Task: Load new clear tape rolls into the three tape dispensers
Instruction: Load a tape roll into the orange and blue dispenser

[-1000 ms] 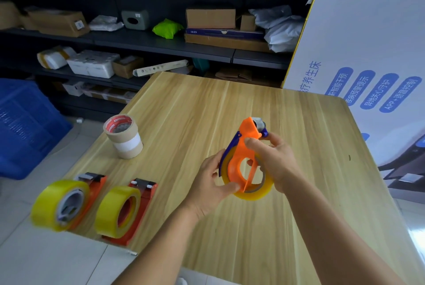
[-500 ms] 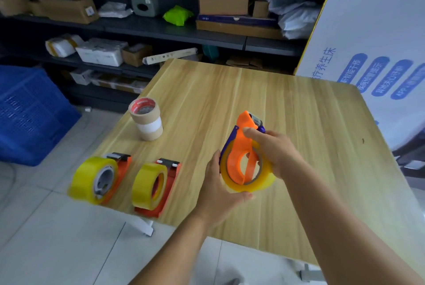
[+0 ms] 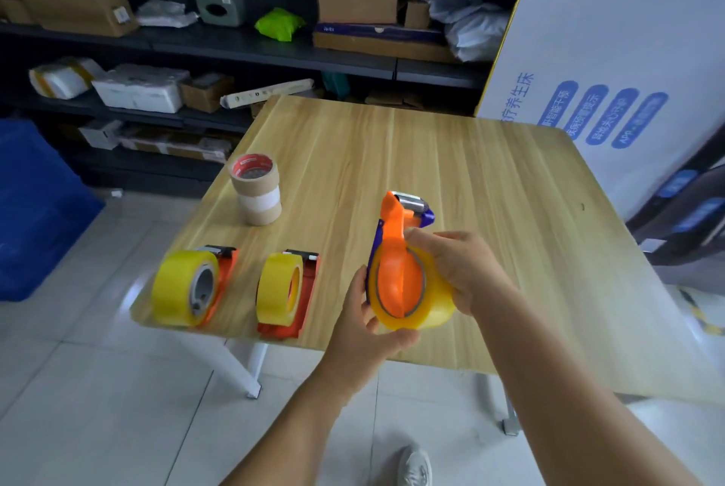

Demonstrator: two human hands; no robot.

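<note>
While your left hand (image 3: 367, 322) cups the tape roll (image 3: 421, 301) from below, your right hand (image 3: 463, 269) grips the orange dispenser (image 3: 396, 250) above the surface (image 3: 490, 179), steadying both for seating; two loaded dispensers (image 3: 288, 295) rest left.

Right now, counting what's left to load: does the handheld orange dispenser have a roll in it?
Loaded: a yellowish clear roll sits around the orange dispenser's hub, held between both hands.

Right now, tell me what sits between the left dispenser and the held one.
Head view: one red dispenser, already loaded, standing on the table.
</note>
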